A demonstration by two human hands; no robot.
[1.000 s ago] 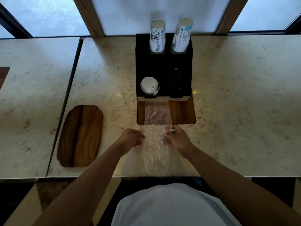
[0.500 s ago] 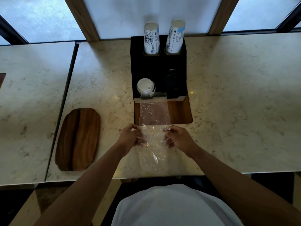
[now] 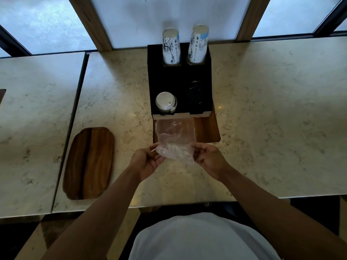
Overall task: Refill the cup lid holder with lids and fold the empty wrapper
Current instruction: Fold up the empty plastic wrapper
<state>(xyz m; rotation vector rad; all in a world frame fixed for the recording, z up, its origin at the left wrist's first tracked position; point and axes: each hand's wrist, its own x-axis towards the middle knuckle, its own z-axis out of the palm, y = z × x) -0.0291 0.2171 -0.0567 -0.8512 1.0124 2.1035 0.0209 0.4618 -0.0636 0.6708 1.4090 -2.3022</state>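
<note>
The clear plastic wrapper (image 3: 175,137) lies stretched from the wooden base toward me, its near end doubled over and lifted. My left hand (image 3: 145,161) pinches the wrapper's left edge and my right hand (image 3: 211,160) pinches its right edge, both just off the marble. Behind it stands the black cup lid holder (image 3: 169,79). A stack of white lids (image 3: 165,102) fills its front left slot, and dark lids (image 3: 195,96) sit in the front right slot.
Two stacks of printed paper cups (image 3: 171,46) (image 3: 198,44) rise from the holder's back slots. The holder's wooden base (image 3: 206,129) juts forward. A wooden tray (image 3: 90,163) lies to the left on the marble counter (image 3: 272,119), near a seam between slabs.
The wrapper's near end, which hung toward the counter edge, has been brought up and folded toward the holder. Both hands rose slightly and still pinch its edges.
</note>
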